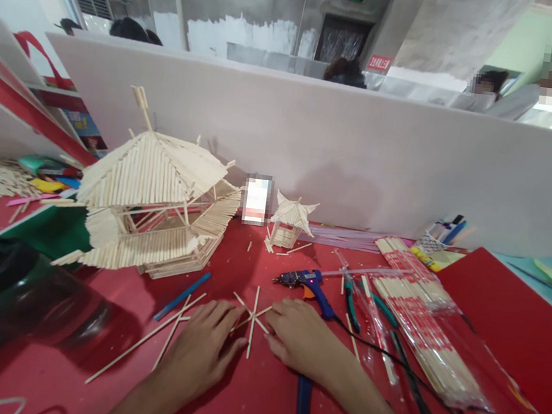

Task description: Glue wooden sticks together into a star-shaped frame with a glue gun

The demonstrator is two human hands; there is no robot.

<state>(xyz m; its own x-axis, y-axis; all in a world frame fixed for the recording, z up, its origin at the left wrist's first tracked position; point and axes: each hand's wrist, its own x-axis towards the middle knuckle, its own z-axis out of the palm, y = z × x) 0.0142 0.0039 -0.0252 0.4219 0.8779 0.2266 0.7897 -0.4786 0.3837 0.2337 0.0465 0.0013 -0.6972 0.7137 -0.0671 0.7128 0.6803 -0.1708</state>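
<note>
A six-armed star of thin wooden sticks lies on the red tabletop between my hands. My left hand has its bent fingers and thumb around the star's lower-left arm. On the other side, my right hand touches the right arms with its fingertips and thumb; the exact grip is partly hidden. Beyond my right hand lies a blue hot glue gun with a small red light. Loose sticks and a blue pen-like stick are left of my left hand. A blue handle shows below my right wrist.
A large stick pavilion stands at left, a small one at the back. A dark bottle is near left. At right are green-handled pliers, bagged sticks and a black cable. A white partition closes the back.
</note>
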